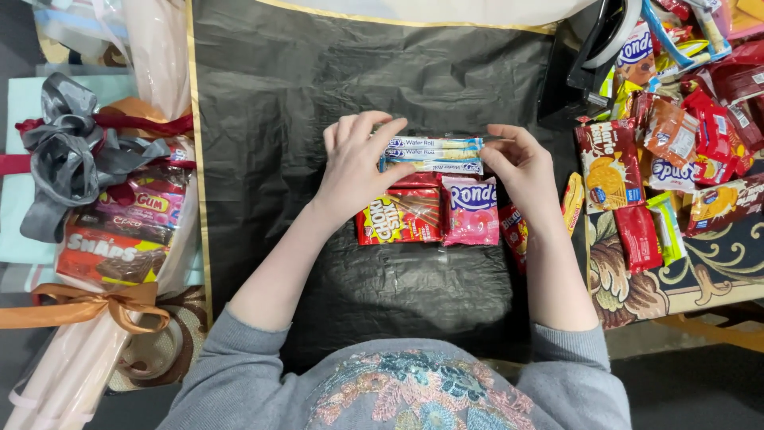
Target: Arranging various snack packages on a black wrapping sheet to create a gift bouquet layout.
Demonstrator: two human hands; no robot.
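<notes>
My left hand (356, 163) and my right hand (521, 163) pinch the two ends of a small stack of slim white-and-blue wafer roll packets (434, 154), holding them over a black wrapping sheet (334, 87). Just below the stack lie a red snack packet (400, 216) and a pink snack packet (471, 211), side by side on the sheet. Another red packet (514, 231) sits partly hidden under my right wrist. My grey sleeves reach in from the bottom edge.
A heap of assorted red, orange and green snack packets (676, 151) covers the patterned cloth at right, with a black tape dispenser (585, 68) at top right. At left lies a wrapped snack bundle (119, 239) with a grey ribbon bow (76, 151) and an orange bow (103, 306).
</notes>
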